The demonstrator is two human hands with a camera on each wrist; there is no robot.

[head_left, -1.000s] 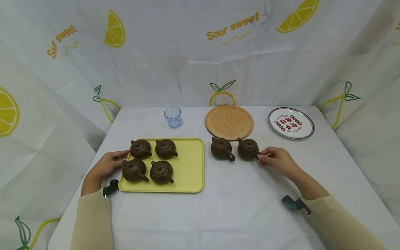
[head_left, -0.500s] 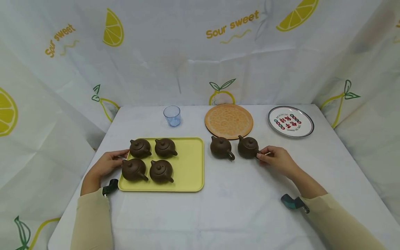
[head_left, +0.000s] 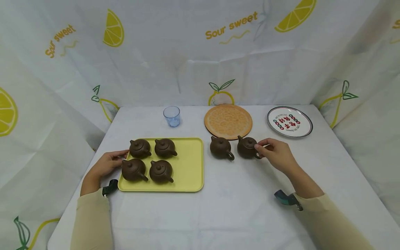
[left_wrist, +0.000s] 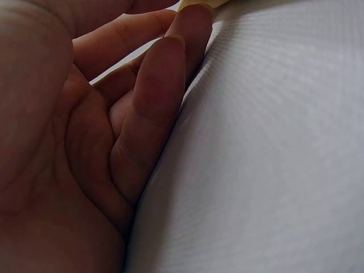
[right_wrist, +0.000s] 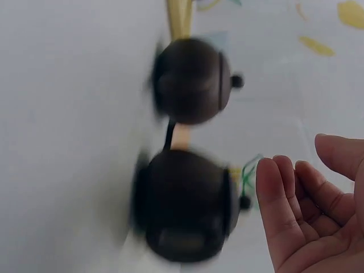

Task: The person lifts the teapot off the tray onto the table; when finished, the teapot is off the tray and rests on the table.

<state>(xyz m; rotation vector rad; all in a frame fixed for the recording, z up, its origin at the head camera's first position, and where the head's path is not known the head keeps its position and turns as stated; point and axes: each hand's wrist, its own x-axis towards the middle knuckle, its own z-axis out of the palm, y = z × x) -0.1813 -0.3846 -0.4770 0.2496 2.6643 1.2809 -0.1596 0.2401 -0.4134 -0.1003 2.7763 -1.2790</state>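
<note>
In the head view, my left hand (head_left: 107,165) lies at the left edge of the yellow tray (head_left: 189,163); in the left wrist view its loosely bent fingertips (left_wrist: 199,17) touch the tray's edge. Several brown teapots (head_left: 160,171) stand on the tray, filling its left part. Right of the tray are two more, a left teapot (head_left: 220,148) and a right teapot (head_left: 246,147), handles towards the person. My right hand (head_left: 278,154) is beside the right teapot, over its handle. In the right wrist view the right hand (right_wrist: 318,205) is off the teapot, thumb and fingers apart, holding nothing.
A blue glass (head_left: 172,117) stands behind the tray. Just behind the two loose teapots lies a round wooden-looking board (head_left: 228,119). A white plate with red characters (head_left: 290,130) is at the back right. Printed cloth hangs behind the table.
My right hand has let go of the right teapot's handle and risen slightly. That teapot has shifted only a little. The left hand has stayed at the tray's edge.
</note>
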